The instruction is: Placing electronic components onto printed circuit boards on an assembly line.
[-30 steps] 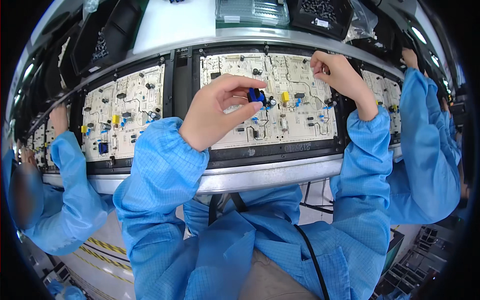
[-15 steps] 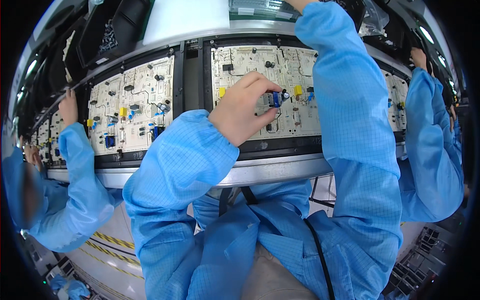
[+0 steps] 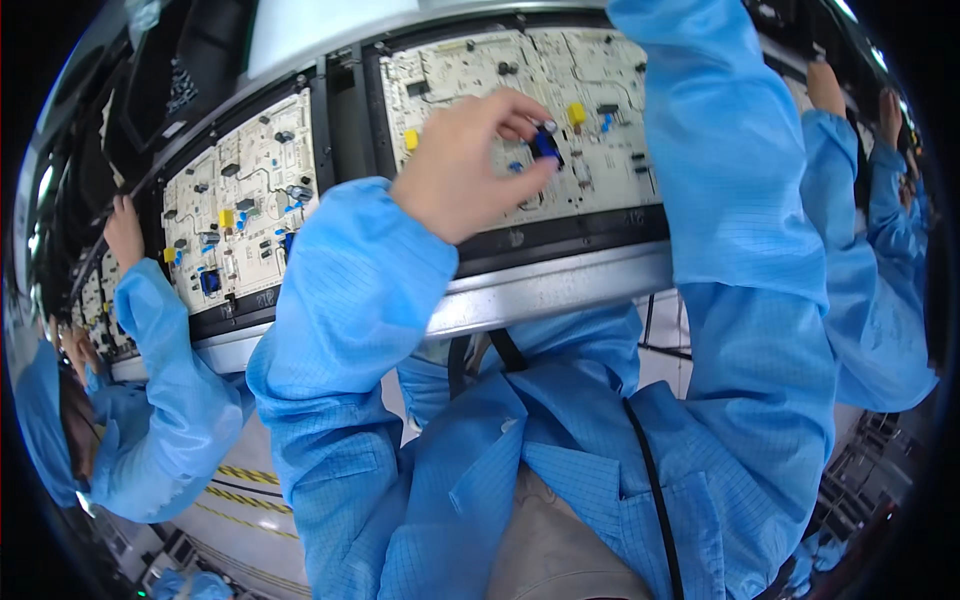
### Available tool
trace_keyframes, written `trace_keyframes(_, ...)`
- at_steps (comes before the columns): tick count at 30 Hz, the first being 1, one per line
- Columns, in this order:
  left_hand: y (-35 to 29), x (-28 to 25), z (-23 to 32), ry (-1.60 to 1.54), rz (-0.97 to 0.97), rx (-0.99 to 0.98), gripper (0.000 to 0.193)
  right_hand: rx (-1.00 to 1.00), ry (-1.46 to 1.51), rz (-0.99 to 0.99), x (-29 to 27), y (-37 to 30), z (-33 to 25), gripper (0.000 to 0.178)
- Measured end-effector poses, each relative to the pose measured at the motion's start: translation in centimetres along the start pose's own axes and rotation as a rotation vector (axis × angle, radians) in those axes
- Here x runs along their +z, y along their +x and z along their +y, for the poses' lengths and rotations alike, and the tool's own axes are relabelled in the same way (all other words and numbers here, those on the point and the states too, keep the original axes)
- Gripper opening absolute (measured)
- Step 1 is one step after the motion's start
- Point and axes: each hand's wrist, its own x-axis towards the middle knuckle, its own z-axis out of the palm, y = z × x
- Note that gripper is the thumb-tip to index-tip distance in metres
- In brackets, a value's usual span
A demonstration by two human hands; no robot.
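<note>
The small blue component (image 3: pixel 545 145) sits pinched in the fingers (image 3: pixel 520 128) of your left hand (image 3: pixel 470 165), held just over the middle of the pale circuit board (image 3: pixel 480 70), near a yellow part (image 3: pixel 576 114). Its long axis seems to run from near-right to far-left, with a silvery end toward the far side; the leads are hidden. Your fingertips cover the board below, so you could miss the holes and bend a lead, or knock the neighbouring parts. Your right sleeve (image 3: pixel 720 180) reaches up past the far edge; that hand is out of sight. Another person's hand (image 3: pixel 124 232) rests on the left board (image 3: pixel 245 200).
</note>
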Motion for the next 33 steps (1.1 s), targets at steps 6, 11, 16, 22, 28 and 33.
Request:
trace_keyframes(6,1.2,-0.5,0.2,-0.057,-0.131,-0.022,0.023,0.106,0.455,-0.108,-9.2,-8.3,3.0,0.029)
trace_keyframes(11,0.3,0.2,1.6,0.341,-0.150,0.011,0.023,0.233,0.489,-0.107,-9.0,-14.0,5.9,0.032)
trace_keyframes(16,-0.1,0.4,2.8,0.506,-0.162,0.012,0.022,0.380,0.682,-0.118,-9.3,-15.4,6.5,0.030)
trace_keyframes(22,-0.2,0.2,3.1,0.558,-0.201,-0.030,0.024,0.184,0.529,0.029,-8.1,-16.2,6.5,0.026)
trace_keyframes(28,0.0,1.2,4.9,0.697,-0.196,0.057,0.024,0.223,0.595,-0.016,-9.2,-16.4,6.8,0.024)
trace_keyframes(33,0.3,0.5,5.1,0.753,-0.262,0.011,0.028,0.149,0.696,-0.024,-7.9,-15.6,6.3,0.022)
